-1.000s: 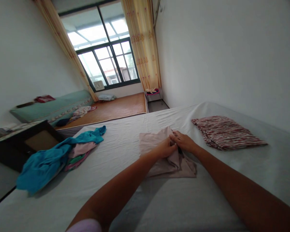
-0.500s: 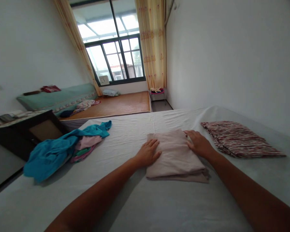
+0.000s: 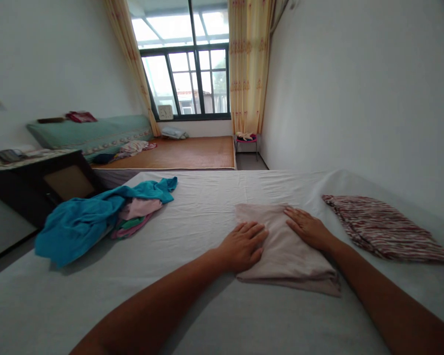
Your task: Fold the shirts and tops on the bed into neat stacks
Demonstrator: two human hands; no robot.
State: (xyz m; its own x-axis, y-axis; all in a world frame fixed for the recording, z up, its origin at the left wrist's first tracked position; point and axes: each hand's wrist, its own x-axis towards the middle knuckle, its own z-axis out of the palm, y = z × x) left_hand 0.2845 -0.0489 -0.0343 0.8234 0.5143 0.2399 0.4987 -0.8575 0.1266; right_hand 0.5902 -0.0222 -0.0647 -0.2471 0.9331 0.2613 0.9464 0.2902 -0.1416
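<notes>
A folded pale pink garment (image 3: 286, 256) lies flat on the white bed sheet (image 3: 207, 315) in front of me. My left hand (image 3: 244, 246) rests on its left side, palm down with the fingers stretched out. On its right upper edge lies my right hand (image 3: 308, 228), also flat and open. Neither hand grips anything. To the right is a folded garment with dark red and white streaks (image 3: 385, 227). Left of my hands sits a heap with a bright blue garment (image 3: 81, 222) over pink and green pieces (image 3: 140, 212).
A dark cabinet (image 3: 62, 180) stands left of the bed. Beyond the bed's far edge is a second bed with a brown mat (image 3: 196, 153) and a green cushioned headboard (image 3: 96, 133). A small stool (image 3: 247, 140) holds cloth near the curtain (image 3: 247, 69). A white wall (image 3: 355, 88) runs along the right.
My left hand has slid inward from the garment's left edge, further onto the cloth. My right hand stays at the right edge with its fingers laid flatter. The whole view has shifted slightly.
</notes>
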